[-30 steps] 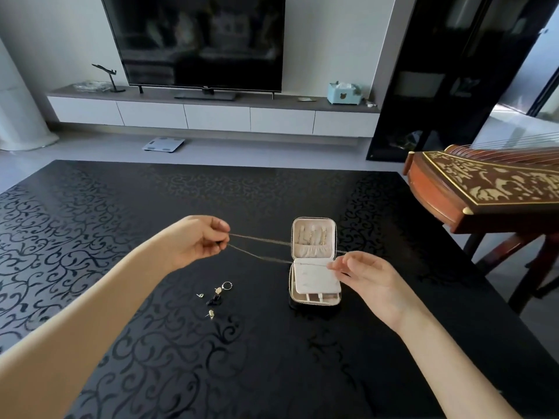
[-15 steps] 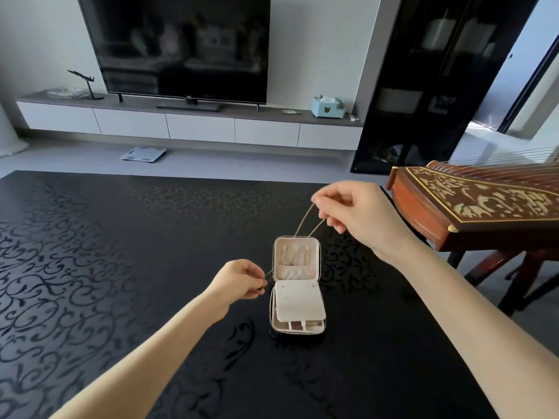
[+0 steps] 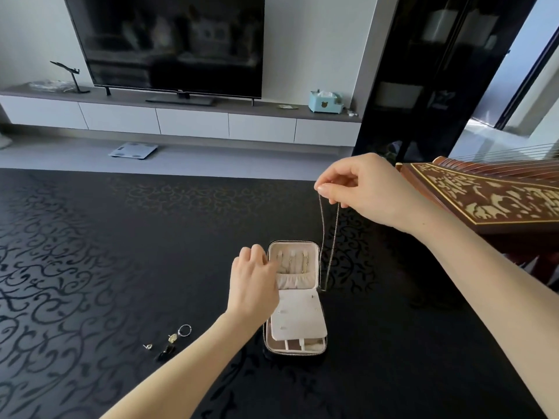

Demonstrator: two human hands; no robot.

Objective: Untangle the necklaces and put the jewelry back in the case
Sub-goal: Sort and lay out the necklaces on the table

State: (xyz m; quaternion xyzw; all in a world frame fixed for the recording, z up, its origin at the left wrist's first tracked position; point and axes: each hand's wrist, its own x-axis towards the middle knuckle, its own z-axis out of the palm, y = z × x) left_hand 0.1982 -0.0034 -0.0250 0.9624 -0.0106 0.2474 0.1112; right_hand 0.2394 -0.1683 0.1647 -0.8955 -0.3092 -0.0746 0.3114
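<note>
Black scroll-patterned table [image 3: 90, 267] carried the open jewelry case [image 3: 295, 300] near its middle, lid hinged toward the far edge. Your right hand [image 3: 363, 189] pinched a thin necklace [image 3: 328, 240], which hung doubled down just beside the case's right side. Your left hand [image 3: 252, 282], fingers loosely curled and gripping nothing, rested at the lid's left rim, with small earrings and a ring [image 3: 171, 340] lying nearer the front-left.

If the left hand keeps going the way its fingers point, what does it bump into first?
Probably the open lid of the jewelry case: the left hand already sits at its left edge, fingers aimed at the hooks inside. Depth is unclear.
</note>
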